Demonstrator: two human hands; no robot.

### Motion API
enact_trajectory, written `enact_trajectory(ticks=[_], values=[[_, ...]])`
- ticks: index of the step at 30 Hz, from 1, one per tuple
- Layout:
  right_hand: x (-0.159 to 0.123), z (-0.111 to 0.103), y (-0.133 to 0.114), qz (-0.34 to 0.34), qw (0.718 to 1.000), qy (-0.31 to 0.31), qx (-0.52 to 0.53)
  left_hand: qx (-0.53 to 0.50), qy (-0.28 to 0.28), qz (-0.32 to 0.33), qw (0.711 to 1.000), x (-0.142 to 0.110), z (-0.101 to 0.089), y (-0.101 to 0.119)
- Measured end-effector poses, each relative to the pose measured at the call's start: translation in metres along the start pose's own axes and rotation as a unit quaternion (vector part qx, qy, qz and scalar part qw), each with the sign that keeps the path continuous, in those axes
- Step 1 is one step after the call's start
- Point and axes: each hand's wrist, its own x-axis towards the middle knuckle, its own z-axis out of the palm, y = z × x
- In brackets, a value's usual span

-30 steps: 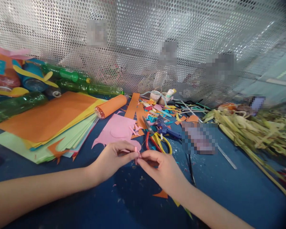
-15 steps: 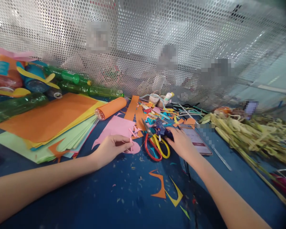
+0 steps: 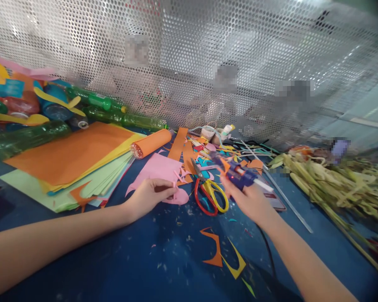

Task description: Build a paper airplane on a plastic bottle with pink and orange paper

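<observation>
My left hand (image 3: 151,196) is closed, pinching a small pink paper strip (image 3: 175,189) between thumb and fingertips. It hovers at the near edge of a cut pink paper sheet (image 3: 157,165). In my right hand (image 3: 247,199) is a blue hot glue gun (image 3: 239,174), raised off the table, with a white glue stick (image 3: 263,184) poking from its back end. Between the hands lie scissors (image 3: 210,197) with one red and one yellow handle loop. Part of a phone (image 3: 275,201) shows behind my right hand.
Stacked coloured paper (image 3: 66,155) lies at left, near green plastic bottles (image 3: 122,117). An orange-wrapped bottle (image 3: 153,143) sits mid-table. Paper scraps (image 3: 214,247) lie in front, a black cord (image 3: 267,247) beside my right forearm. Dried husks (image 3: 334,184) fill the right; perforated metal mesh (image 3: 182,63) stands behind.
My right hand left the pink strip, reached right to the glue gun, took hold of it and lifted it. My left hand keeps the strip and has moved slightly left.
</observation>
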Motion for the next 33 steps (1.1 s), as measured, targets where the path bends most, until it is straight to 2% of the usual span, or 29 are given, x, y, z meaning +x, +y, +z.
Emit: enact_trajectory(ticks=[1,3,7,10,20,27,33], values=[[-0.005,0.001,-0.010,0.006,0.998,-0.054,0.027,0.002,0.003,0.000,1.000,0.000,0.000,0.000],[-0.014,0.003,-0.027,-0.012,0.990,-0.116,0.079,0.012,0.004,0.003,1.000,0.001,-0.001,-0.002],[-0.024,0.003,-0.042,-0.032,0.974,-0.191,0.118,0.016,0.013,0.006,1.000,0.002,-0.003,-0.006],[-0.027,0.001,-0.040,-0.010,0.966,-0.230,0.119,0.002,0.020,0.003,1.000,0.002,-0.004,-0.007],[-0.030,0.003,-0.039,0.012,0.963,-0.244,0.113,0.016,0.013,0.013,1.000,0.002,-0.004,-0.009],[-0.030,0.005,-0.040,0.006,0.965,-0.241,0.100,0.018,0.004,-0.009,1.000,0.002,-0.002,-0.006],[-0.029,0.003,-0.042,0.001,0.964,-0.244,0.100,0.029,-0.003,0.003,1.000,0.002,-0.003,-0.008]])
